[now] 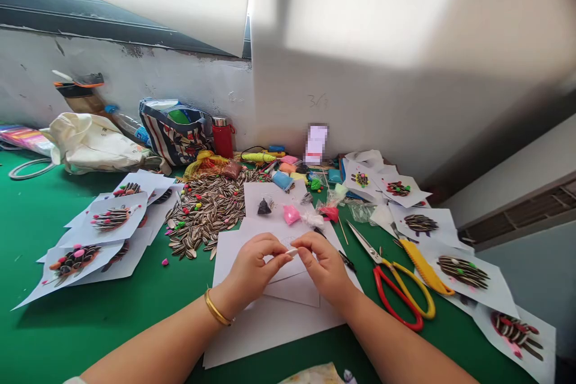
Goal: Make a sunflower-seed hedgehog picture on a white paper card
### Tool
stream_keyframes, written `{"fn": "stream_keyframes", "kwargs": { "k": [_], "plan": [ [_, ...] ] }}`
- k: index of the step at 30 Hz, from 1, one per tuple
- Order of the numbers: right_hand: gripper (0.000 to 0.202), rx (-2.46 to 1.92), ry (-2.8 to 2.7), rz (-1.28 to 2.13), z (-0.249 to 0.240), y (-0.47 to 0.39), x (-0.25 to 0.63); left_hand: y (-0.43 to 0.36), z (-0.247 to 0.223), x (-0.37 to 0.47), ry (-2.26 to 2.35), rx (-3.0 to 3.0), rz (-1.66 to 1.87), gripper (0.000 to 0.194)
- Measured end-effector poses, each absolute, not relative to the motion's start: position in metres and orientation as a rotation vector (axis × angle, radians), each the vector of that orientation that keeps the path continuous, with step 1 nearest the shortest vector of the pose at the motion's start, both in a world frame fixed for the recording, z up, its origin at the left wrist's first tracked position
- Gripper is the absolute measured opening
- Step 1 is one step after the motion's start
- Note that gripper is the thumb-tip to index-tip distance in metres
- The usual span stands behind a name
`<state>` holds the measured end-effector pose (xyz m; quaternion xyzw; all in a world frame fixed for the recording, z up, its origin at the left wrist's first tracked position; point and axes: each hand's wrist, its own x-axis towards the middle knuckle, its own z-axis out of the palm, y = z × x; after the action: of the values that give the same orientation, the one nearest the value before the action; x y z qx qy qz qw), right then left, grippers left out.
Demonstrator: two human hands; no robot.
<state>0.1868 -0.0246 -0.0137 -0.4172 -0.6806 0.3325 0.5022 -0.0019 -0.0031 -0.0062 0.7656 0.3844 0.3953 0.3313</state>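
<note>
My left hand [261, 264] and my right hand [320, 261] meet over white paper sheets [252, 336]. Thumbs and forefingers of both pinch one small white piece [291, 252] between them. A gold bracelet circles my left wrist. Just beyond the hands, a black lump [264, 207], a pink lump [291, 214] and a white lump [312, 220] lie on the paper, with a red lump [329, 213] to their right. A heap of striped sunflower seeds [209, 210] spreads behind and left of the hands.
Large scissors [382, 264] with red and yellow handles and a yellow cutter [425, 265] lie at the right. Papers with seed figures lie left [114, 216] and right [495, 282]. Bags [96, 141] and a red bottle [222, 139] stand at the back by a phone [315, 144].
</note>
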Motion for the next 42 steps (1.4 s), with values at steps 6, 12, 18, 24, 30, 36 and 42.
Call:
{"fn": "stream_keyframes", "kwargs": {
  "k": [6,12,18,24,30,36,42],
  "plan": [
    [0.014,-1.079,-1.652,0.798,-0.013,-0.024,0.186,-0.004,-0.006,-0.001,1.022,2.000,1.001,0.012],
    [0.016,-1.054,-1.654,0.783,-0.015,-0.025,0.187,-0.004,-0.002,0.001,1.024,1.843,0.959,0.025],
    [0.029,-0.972,-1.736,0.822,-0.013,-0.025,0.188,-0.001,0.003,0.000,0.936,1.532,0.802,0.031],
    [0.013,-0.983,-1.773,0.814,-0.011,-0.027,0.184,-0.001,0.005,0.000,0.889,1.430,0.718,0.031],
    [0.017,-1.001,-1.815,0.759,-0.015,-0.029,0.182,-0.001,-0.002,0.000,0.886,1.284,0.678,0.034],
    [0.008,-1.006,-1.814,0.709,-0.014,-0.028,0.183,0.000,0.000,0.000,0.890,1.290,0.667,0.034],
    [0.013,-0.993,-1.859,0.682,-0.015,-0.028,0.182,0.000,-0.002,0.001,0.913,1.272,0.683,0.033]
  ]
}}
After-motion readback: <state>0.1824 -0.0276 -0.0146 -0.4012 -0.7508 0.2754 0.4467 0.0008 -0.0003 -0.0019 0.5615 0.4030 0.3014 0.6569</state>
